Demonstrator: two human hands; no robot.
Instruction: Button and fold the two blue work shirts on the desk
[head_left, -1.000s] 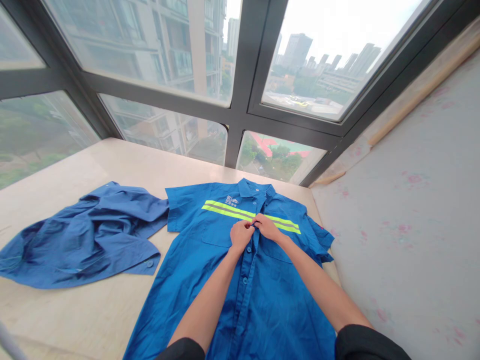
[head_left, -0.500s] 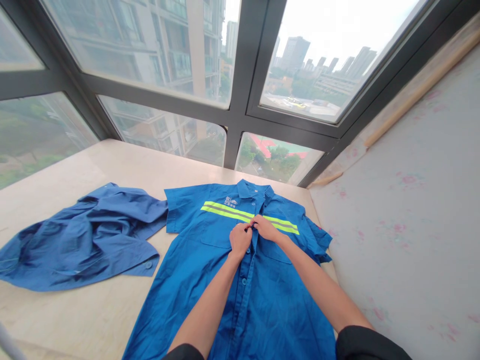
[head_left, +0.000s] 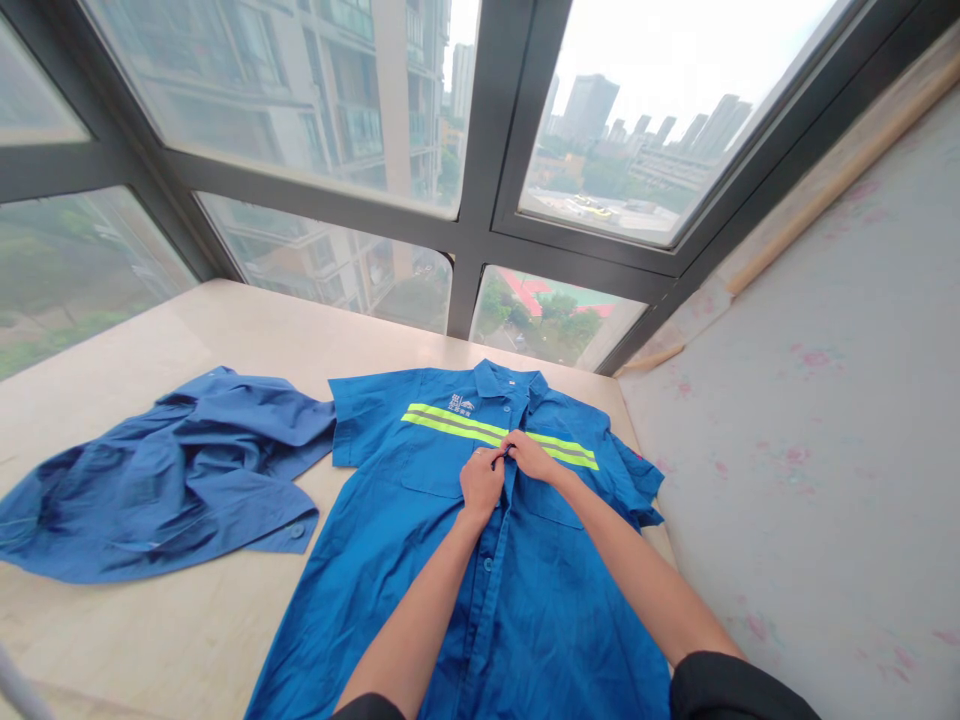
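A dark grey window frame (head_left: 499, 130), smooth and straight-edged, borders glass panes that look onto buildings and greenery, and to its right runs a pale wall (head_left: 862, 400) with faint pink floral patterning. Below spreads a cream window sill (head_left: 150, 640) with a smooth, slightly mottled surface. On it, face up, lies a blue short-sleeved shirt (head_left: 555, 570) of matte woven cloth, softly wrinkled, its pointed collar near the sill's far edge and one sleeve reaching the right edge by the wall. A duller blue garment (head_left: 172, 480), crumpled into uneven folds, lies toward the sill's left side, its end meeting the shirt's other sleeve. The left hand (head_left: 481, 485) and right hand (head_left: 527, 456) nearly touch, the fingers of both pinched narrow on the shirt's front placket, hiding part of the flat yellow-green and grey stripe (head_left: 454, 424). The forearms cross the lower front. Smaller still are a white printed logo (head_left: 461, 405) and a round blue button (head_left: 488, 565).
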